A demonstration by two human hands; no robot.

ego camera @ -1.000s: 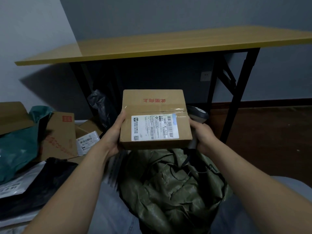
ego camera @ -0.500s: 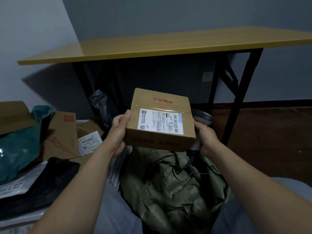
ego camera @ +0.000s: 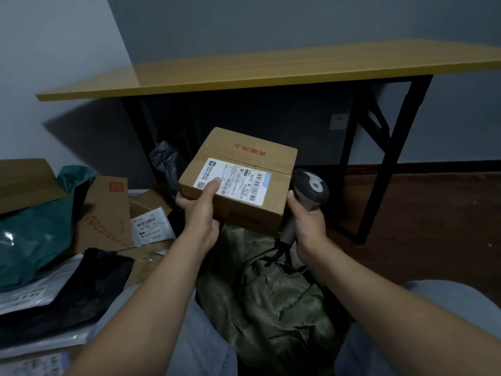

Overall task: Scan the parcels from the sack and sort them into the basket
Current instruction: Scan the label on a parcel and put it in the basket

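Above the mouth of the olive-green sack [ego camera: 271, 299], a cardboard parcel [ego camera: 230, 147] was held up in the person's left hand [ego camera: 202, 218], with the fingers curled under its near-left corner and the thumb [ego camera: 212, 185] pressed on top, overlapping the left part of the white shipping label [ego camera: 238, 183]. The box was tilted so that its labelled face looked up and towards the camera. The barcodes at the label's right end were left uncovered, probably so the reader could get at them. The right hand [ego camera: 309, 226] was wrapped round the handle of a grey barcode scanner [ego camera: 311, 185], just beside the parcel's right edge. The scanner's head stood upright next to the box rather than turned onto the label, so the scan, in my judgement, was not yet lined up. Its cable [ego camera: 282, 253] trailed down onto the sack. To the left of the sack lay a heap of other parcels [ego camera: 108, 213], cardboard boxes and plastic mailers, perhaps the sorted side, though no basket could be made out as such. A yellow-topped table [ego camera: 271, 69] stood behind.
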